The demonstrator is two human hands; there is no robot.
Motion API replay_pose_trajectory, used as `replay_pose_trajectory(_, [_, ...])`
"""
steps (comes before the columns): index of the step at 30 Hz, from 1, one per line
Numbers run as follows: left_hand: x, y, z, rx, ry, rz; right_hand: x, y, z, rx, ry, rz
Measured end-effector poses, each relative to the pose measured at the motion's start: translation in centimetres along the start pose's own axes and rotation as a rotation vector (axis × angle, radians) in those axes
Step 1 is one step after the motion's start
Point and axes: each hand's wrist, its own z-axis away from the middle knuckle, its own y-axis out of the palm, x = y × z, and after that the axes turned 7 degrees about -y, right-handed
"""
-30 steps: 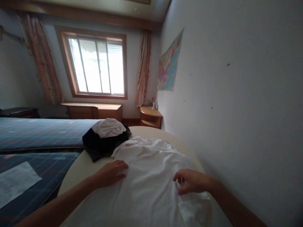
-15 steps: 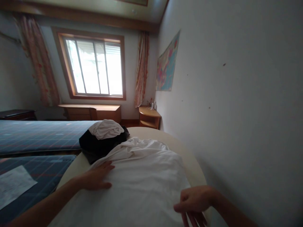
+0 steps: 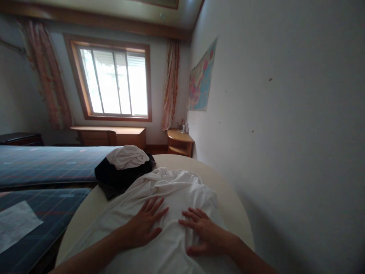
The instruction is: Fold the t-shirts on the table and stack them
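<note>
A white cloth garment (image 3: 173, 190), perhaps a shirt, lies spread over the round cream table (image 3: 228, 198), bunched at its far end. My left hand (image 3: 145, 224) rests on the middle of it with fingers spread. Just to the right, my right hand (image 3: 202, 230) also lies on the fabric, fingers apart and pointing inward. Neither hand grips anything. Beyond the left hand, a dark folded cloth (image 3: 119, 175) sits at the table's far left, with a crumpled whitish cloth (image 3: 128, 156) on top. The near end of the garment runs out of view.
To the left are two plaid mattresses (image 3: 51, 161), the nearer one bearing a sheet of paper (image 3: 18, 224). A bare white wall (image 3: 291, 152) stands close on the right. A desk (image 3: 128, 131) and a corner shelf (image 3: 181, 137) stand by the window.
My left hand has slid right and inward across the white garment. My right hand has moved left from the table's right side onto the cloth, its fingers now spread. The garment's right edge has shifted inward.
</note>
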Motion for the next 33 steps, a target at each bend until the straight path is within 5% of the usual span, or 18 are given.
replay_pose_trajectory(7, [-3.6, -2.1, 4.1, 0.092, 0.020, 0.074, 1.6, -0.7, 0.6, -0.053, -0.048, -0.117])
replay_pose_trajectory(13, [-1.7, -1.0, -0.2, -0.159, -0.133, 0.067, -4.3, -3.3, -0.2, -0.533, 0.425, 0.069])
replay_pose_trajectory(17, [1.7, 0.2, -3.8, -0.359, -0.268, -0.057, -10.3, -4.4, -0.1, -0.515, 0.790, 0.199])
replay_pose_trajectory(22, [3.5, 1.5, -4.1, -0.186, -0.506, -0.108, -13.6, -4.3, -0.9, -0.258, 0.809, -0.061])
replay_pose_trajectory(25, [3.0, 1.6, -2.4, -0.080, -0.527, -0.121, -14.0, -4.9, -1.6, -0.236, 0.821, -0.078])
replay_pose_trajectory(28, [2.2, 1.6, -0.1, -0.027, -0.531, -0.142, -14.5, -6.9, -2.1, -0.302, 0.858, -0.029])
replay_pose_trajectory(33, [1.2, 2.0, 3.4, 0.009, -0.613, -0.148, -15.0, -11.4, -3.4, -0.616, 0.946, 0.218])
